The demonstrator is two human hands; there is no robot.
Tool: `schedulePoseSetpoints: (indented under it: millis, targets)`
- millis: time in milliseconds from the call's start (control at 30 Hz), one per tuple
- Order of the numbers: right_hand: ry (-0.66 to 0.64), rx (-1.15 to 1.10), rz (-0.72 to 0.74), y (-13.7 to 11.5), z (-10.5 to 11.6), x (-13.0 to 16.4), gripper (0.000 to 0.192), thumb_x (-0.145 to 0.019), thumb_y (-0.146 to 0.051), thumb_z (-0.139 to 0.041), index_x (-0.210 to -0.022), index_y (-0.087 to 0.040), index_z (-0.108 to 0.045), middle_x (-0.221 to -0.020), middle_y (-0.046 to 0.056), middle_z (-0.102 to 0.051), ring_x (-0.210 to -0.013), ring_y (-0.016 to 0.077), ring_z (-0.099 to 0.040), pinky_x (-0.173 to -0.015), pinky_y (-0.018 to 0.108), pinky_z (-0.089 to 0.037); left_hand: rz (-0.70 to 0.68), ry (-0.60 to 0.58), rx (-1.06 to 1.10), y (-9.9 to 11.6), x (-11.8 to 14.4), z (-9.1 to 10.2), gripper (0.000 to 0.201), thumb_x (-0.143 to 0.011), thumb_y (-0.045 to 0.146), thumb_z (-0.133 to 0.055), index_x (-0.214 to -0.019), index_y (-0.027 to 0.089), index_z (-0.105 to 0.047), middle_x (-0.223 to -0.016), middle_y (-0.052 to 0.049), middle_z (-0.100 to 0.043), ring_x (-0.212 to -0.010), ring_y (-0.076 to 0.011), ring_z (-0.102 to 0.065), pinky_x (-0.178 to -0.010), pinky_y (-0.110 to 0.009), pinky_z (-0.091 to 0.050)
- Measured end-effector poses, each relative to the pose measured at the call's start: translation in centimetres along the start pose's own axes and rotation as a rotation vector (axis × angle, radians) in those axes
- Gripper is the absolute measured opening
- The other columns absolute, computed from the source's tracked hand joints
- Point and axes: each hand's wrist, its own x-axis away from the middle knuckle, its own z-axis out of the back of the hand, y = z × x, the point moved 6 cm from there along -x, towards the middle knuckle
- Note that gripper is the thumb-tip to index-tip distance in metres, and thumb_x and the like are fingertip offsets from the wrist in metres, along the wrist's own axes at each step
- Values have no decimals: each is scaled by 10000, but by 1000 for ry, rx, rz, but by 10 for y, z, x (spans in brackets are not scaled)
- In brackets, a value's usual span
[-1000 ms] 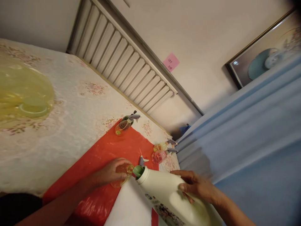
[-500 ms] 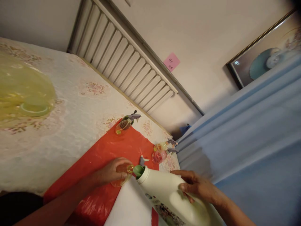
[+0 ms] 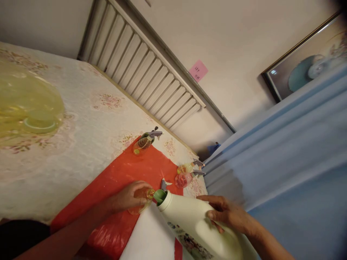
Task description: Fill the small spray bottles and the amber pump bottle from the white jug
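Observation:
My right hand (image 3: 226, 216) grips a large white bottle (image 3: 193, 225) with a green neck, tilted so its mouth meets the top of a small orange bottle (image 3: 143, 200). My left hand (image 3: 127, 198) is wrapped around that small bottle, which stands on a red plastic sheet (image 3: 127, 171). A grey spray head (image 3: 163, 184) lies on the sheet just beyond the two mouths.
Another small spray bottle (image 3: 145, 141) stands at the sheet's far edge, and two more (image 3: 187, 173) at its right. A yellow transparent container (image 3: 27, 108) sits at the left on the floral cloth (image 3: 81, 126). A blue curtain (image 3: 284, 162) hangs at the right, a radiator (image 3: 146, 72) behind.

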Motion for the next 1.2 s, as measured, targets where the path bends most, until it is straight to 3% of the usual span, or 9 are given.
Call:
schedulePoseSetpoints:
  millis: [333, 1200]
  targets:
    - [5, 11, 4, -1, 0, 0, 560, -846, -536, -677, -1274, -178, -636, -761, 14, -619, -512, 61, -472, -463, 165, -417, 1, -9, 5, 7, 1, 2, 458, -708, 362, -685, -1146, 229, -668, -1270, -79, -664, -1218, -316, -574, -1057, -417, -434]
    - [4, 19, 1, -2, 1, -1, 609, -828, -565, -681, -1268, -148, -633, -740, 20, -606, -499, 62, -460, -453, 174, -400, -35, -44, 33, 8, 0, 1, 447, -710, 325, -662, -1138, 201, -651, -1229, -80, -661, -1185, -289, -589, -1034, -384, -442]
